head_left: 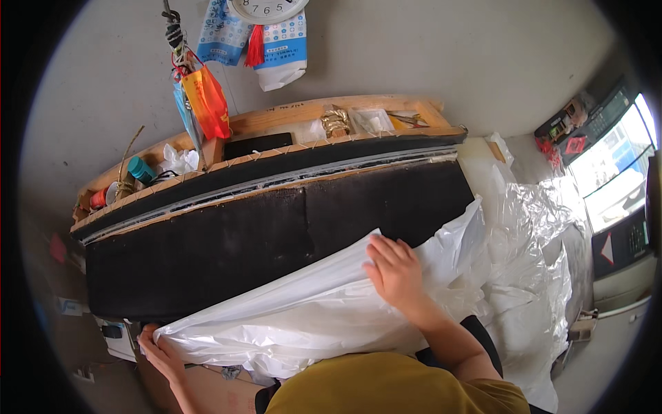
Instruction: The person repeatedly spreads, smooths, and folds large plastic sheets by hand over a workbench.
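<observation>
A white, shiny plastic sheet (296, 310) lies slantwise over the near part of a black-covered work surface (227, 255). At its left corner, by the near-left edge of the surface, my left hand (164, 357) is closed on the sheet, its fingertips partly hidden. My right hand (396, 270) rests on the sheet's far edge, right of the middle. Its fingers are stretched out and the thumb stands apart from them. Between my hands the sheet's far edge runs in a nearly straight line, while the near part hangs in creases in front of my body.
Behind the black surface runs a wooden trough (289, 114) holding a teal-capped container (141, 170), gold-coloured cord (336, 122) and scissors. An orange-red packet (207, 102) hangs above it. More crumpled clear plastic (527, 276) spreads on the right. A cardboard box (221, 392) stands below.
</observation>
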The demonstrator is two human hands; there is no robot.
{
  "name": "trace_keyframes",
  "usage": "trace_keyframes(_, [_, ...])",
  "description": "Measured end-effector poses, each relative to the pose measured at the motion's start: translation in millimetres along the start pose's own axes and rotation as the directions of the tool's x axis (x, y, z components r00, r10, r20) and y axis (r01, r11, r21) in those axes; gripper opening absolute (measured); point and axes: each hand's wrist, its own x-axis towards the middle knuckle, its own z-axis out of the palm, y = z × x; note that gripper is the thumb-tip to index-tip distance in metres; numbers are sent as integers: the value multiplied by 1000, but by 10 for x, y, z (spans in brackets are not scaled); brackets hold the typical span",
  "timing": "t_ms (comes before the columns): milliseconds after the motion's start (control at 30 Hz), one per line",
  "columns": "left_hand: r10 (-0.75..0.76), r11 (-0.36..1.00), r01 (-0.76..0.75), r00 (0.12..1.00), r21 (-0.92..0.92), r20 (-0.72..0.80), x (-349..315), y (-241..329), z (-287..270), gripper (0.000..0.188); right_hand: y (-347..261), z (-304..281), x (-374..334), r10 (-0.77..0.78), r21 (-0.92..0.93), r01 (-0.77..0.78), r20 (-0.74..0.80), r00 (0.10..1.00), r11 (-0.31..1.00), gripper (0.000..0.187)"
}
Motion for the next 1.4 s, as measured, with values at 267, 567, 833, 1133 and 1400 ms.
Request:
trace_keyframes(267, [-472,492,361,875,-792,105,233,426,201,25,210,-93,692,505,885,-217,-24,863,413,4])
trace_keyframes(567, [-273,955,271,962,-119,5,1273,1383,1486,14,1268,497,1259,666,271,-616,-167,727,740,13])
trace_keyframes(833, [-275,951,258,958,-172,-79,1516,1433,1632,24,1397,554,1387,804,737,-445,-222,551,509,24])
trace_keyframes(1133, [199,879,-320,920,-353,-338,1163,1609,1421,10,1133,279,1171,634,573,-380,-344,692,726,28])
trace_keyframes(1400, [-10,983,3,999,183,36,733,898,125,37,-183,195,519,-35,-19,35,25,999,999,58])
